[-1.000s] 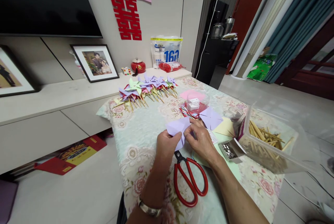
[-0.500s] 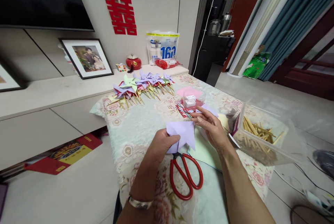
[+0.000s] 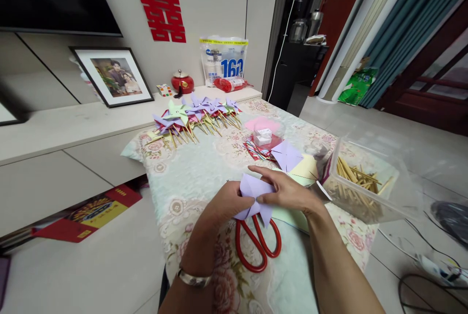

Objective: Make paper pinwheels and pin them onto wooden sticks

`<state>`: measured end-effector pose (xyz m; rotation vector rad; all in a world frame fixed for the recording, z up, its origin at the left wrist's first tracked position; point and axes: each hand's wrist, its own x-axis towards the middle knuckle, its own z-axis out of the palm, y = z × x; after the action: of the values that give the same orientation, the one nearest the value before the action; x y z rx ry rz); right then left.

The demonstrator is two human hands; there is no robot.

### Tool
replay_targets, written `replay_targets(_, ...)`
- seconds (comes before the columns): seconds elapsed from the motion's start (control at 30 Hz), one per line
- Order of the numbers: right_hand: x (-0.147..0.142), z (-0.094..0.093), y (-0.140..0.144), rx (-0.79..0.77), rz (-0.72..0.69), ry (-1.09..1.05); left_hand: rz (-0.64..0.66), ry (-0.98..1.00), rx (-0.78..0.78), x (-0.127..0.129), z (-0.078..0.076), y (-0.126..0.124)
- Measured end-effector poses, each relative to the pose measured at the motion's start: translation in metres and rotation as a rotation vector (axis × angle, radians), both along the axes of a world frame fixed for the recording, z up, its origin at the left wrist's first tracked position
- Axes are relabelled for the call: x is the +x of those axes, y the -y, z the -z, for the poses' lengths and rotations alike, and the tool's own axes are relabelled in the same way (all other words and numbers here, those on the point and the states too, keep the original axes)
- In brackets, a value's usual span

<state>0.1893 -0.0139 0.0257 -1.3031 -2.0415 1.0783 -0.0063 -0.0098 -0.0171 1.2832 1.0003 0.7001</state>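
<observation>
A purple paper pinwheel (image 3: 252, 186), partly folded, is between my two hands above the table. My left hand (image 3: 228, 202) is closed on its left side, the thumb pressed near the centre. From the right, my right hand (image 3: 287, 189) grips it too, thumb tip close to the other thumb. Fingers hide much of the paper's far side. Just below lie scissors (image 3: 258, 245) with red handles, their blades covered by the paper and hands. Light green paper sheets (image 3: 290, 217) lie under my right wrist.
Finished pinwheels (image 3: 197, 114) on sticks lie along the table's far left. A clear bin (image 3: 351, 202) of wooden sticks stands at right. Nearer the middle are a round clear container (image 3: 268, 133), a flat purple sheet (image 3: 287, 155) and striped straws or strips (image 3: 256, 149).
My right hand has moved left and down from the straws onto the purple pinwheel paper and now grips it. The paper has been folded inward. The view has shifted slightly.
</observation>
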Motion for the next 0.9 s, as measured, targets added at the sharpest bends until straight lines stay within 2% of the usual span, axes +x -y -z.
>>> replay_targets(0.17, -0.005, 0.0, 0.0, 0.08, -0.004, 0.113, -0.005, -0.052, 0.025, 0.001, 0.001, -0.001)
replay_targets(0.37, -0.005, 0.002, -0.001, 0.067, -0.01, 0.164, 0.006, -0.103, 0.053, 0.001, 0.007, -0.004)
replay_targets(0.57, -0.008, 0.001, -0.001, 0.055, 0.003, 0.145, 0.012, -0.006, 0.059, 0.002, 0.01, -0.004)
replay_targets(0.7, -0.008, 0.003, -0.002, 0.04, 0.041, 0.061, -0.027, 0.059, -0.002, 0.005, 0.003, -0.002)
replay_targets(0.8, -0.006, 0.008, -0.005, 0.042, 0.1, -0.07, -0.089, 0.159, -0.101, 0.006, -0.007, -0.001)
replay_targets(0.9, -0.005, 0.012, -0.009, 0.036, 0.194, -0.23, -0.175, 0.255, -0.115, 0.005, -0.014, -0.001)
